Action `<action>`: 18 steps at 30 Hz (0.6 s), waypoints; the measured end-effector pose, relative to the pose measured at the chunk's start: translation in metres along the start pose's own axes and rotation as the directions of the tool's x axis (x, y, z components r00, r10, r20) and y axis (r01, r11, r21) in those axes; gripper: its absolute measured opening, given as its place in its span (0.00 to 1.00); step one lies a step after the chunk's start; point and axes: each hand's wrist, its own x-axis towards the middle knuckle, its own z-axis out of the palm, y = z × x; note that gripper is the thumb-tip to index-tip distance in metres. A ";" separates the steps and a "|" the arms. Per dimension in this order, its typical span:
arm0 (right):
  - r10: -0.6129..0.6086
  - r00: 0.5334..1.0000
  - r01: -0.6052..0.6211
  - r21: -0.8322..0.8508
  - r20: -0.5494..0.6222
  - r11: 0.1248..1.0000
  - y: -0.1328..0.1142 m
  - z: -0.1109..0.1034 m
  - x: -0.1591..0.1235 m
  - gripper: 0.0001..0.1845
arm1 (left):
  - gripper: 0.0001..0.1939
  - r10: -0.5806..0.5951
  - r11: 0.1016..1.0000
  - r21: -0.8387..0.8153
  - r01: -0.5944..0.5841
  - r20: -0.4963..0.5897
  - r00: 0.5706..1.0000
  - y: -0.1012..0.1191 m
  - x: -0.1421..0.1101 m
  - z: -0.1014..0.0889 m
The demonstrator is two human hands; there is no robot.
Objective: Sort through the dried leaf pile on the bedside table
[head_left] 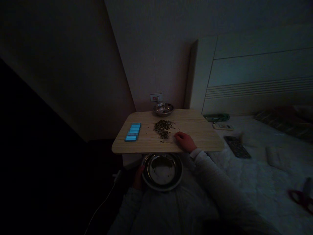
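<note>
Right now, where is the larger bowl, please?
The larger bowl is lower centre in the head view, below the near edge of the table, the left hand on its left rim.

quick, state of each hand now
Left hand: holding round silvery metal basin by rim.
Right hand: curled beside the scattered dark grains; cannot tell if holding any.

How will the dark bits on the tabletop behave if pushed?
The dark bits would likely scatter rather than shift as one: strays lie around the main patch. Each is probably light, being so small. Some could spill over the near edge, since the tabletop shows no raised rim.
</note>
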 end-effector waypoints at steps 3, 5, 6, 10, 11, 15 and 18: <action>-0.018 1.000 0.018 0.017 0.004 1.000 0.001 -0.001 0.000 0.12 | 0.14 0.019 1.000 0.019 -0.019 -0.013 1.000 0.001 -0.001 0.000; -0.028 1.000 0.028 0.026 0.006 0.999 0.001 -0.001 0.000 0.12 | 0.14 0.027 0.999 0.019 -0.027 -0.027 0.999 0.001 -0.001 0.001; -0.028 1.000 0.028 0.030 0.009 0.999 0.001 -0.002 0.000 0.12 | 0.14 0.030 0.999 0.016 -0.030 -0.027 0.999 0.001 -0.001 0.002; -0.009 1.000 0.008 0.039 0.024 0.999 0.000 -0.002 -0.001 0.12 | 0.15 0.031 0.999 0.017 -0.031 -0.007 0.999 0.001 -0.001 0.002; -0.007 1.000 0.006 0.039 0.023 0.999 -0.001 -0.003 -0.001 0.12 | 0.15 0.033 0.999 0.021 -0.033 -0.017 0.999 0.000 0.000 0.001; -0.011 0.999 0.010 0.035 0.030 0.999 0.000 -0.002 -0.001 0.12 | 0.15 0.079 0.996 0.051 -0.078 -0.032 0.996 -0.002 0.003 -0.004; -0.021 0.999 0.020 0.040 0.035 0.999 0.002 -0.002 0.000 0.12 | 0.16 0.086 0.994 0.066 -0.086 0.005 0.996 -0.004 0.006 -0.006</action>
